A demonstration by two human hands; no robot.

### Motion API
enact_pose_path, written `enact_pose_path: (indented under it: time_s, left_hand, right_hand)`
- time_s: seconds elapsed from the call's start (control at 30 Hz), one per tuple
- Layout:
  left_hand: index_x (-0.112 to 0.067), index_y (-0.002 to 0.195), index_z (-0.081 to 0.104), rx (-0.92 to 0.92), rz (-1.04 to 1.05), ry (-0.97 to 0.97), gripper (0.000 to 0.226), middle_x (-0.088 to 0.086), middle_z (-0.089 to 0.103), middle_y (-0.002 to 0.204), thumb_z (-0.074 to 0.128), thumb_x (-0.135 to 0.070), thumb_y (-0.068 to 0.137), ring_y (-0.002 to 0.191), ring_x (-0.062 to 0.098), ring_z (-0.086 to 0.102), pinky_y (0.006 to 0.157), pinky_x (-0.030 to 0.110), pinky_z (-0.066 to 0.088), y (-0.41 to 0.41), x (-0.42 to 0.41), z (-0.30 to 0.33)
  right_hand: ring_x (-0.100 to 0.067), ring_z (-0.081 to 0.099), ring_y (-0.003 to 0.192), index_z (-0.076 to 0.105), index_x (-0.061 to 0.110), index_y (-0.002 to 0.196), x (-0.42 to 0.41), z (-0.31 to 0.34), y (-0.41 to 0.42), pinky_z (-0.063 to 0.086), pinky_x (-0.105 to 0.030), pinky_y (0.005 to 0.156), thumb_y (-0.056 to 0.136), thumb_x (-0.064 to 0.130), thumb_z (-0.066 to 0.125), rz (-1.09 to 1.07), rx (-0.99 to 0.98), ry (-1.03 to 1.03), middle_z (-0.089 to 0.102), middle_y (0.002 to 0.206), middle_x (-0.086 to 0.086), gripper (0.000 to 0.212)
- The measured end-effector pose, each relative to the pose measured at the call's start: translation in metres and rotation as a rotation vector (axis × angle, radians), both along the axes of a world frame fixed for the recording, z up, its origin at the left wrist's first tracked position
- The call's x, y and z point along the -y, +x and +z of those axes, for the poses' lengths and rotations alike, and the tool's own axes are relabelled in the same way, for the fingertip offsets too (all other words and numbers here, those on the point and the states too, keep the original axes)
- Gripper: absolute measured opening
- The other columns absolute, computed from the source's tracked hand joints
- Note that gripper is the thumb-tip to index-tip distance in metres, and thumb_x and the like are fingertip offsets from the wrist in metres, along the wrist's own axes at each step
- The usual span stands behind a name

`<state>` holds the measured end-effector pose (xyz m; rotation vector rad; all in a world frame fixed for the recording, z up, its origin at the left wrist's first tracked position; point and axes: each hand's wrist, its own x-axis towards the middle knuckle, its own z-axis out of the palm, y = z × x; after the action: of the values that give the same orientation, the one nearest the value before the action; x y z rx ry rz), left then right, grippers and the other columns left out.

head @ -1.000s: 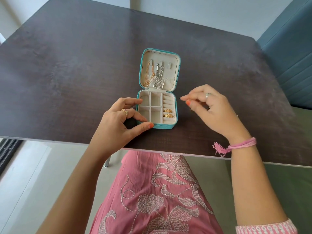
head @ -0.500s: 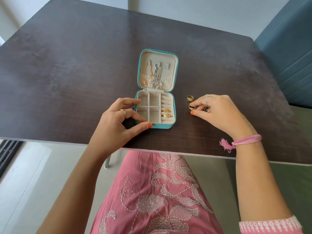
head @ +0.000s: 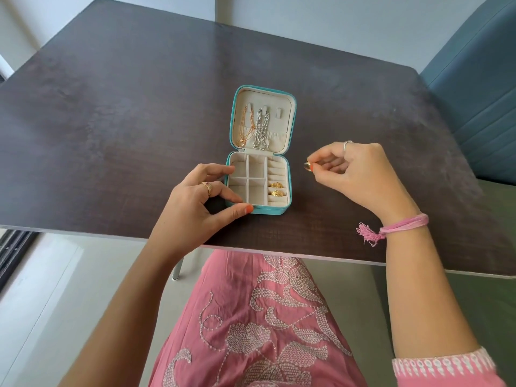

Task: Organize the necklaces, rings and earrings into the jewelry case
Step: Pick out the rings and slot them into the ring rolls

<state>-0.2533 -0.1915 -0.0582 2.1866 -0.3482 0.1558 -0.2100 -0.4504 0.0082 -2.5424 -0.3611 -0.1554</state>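
Note:
A small teal jewelry case (head: 289, 188) lies open on the dark table (head: 111, 121). In its lid hang a gold necklace (head: 245, 127) and a silver necklace (head: 261, 131). Two gold rings (head: 277, 189) sit in the ring rolls at the lower right of the tray. My left hand (head: 201, 202) rests against the case's left front corner, thumb and fingers touching its edge. My right hand (head: 354, 174) hovers just right of the case and pinches a gold ring (head: 307, 166) between thumb and forefinger. Any other loose jewelry is hidden under this hand.
The table's near edge (head: 279, 254) runs just below both wrists. A blue-grey chair (head: 480, 88) stands at the right. A pink embroidered dress (head: 257, 325) covers my lap below the table. A pink thread bracelet (head: 399, 226) is on my right wrist.
My right hand dropped to the table beside the case, closed on a gold ring and lifted it. The left hand stayed against the case.

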Motion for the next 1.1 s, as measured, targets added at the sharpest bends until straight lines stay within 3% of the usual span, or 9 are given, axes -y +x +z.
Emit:
enact_pose_path:
  time_s: [0.17,0.43,1.1]
  left_hand:
    - [-0.027,0.084,0.075,0.000,-0.006,0.003,0.027,-0.015,0.051,0.123,0.069,-0.049,0.070,0.111,-0.017,0.044,0.092,-0.001,0.033,0.001,0.000,-0.001]
    - [-0.029,0.083,0.075,-0.003,-0.002,-0.003,0.023,-0.013,0.052,0.123,0.071,-0.047,0.071,0.114,-0.004,0.049,0.093,0.000,0.033,0.001,0.000,-0.001]
    - [-0.029,0.084,0.074,0.005,-0.010,0.015,0.025,-0.013,0.051,0.125,0.069,-0.049,0.071,0.116,-0.002,0.049,0.093,0.007,0.036,0.001,0.000,0.000]
  right_hand:
    - [0.003,0.064,0.082,0.074,0.019,0.099,-0.019,0.006,0.006,0.049,-0.005,0.071,0.084,0.017,0.069,0.103,-0.057,0.050,0.067,0.084,0.014,0.015]
    - [-0.001,0.065,0.079,0.074,0.014,0.103,-0.034,0.000,0.015,0.047,-0.002,0.067,0.086,0.017,0.069,0.182,-0.138,-0.023,0.071,0.094,0.004,0.017]
    - [0.008,0.058,0.074,0.073,0.017,0.107,-0.035,-0.001,0.015,0.044,0.001,0.070,0.087,0.018,0.069,0.242,-0.151,-0.120,0.072,0.102,0.003,0.021]
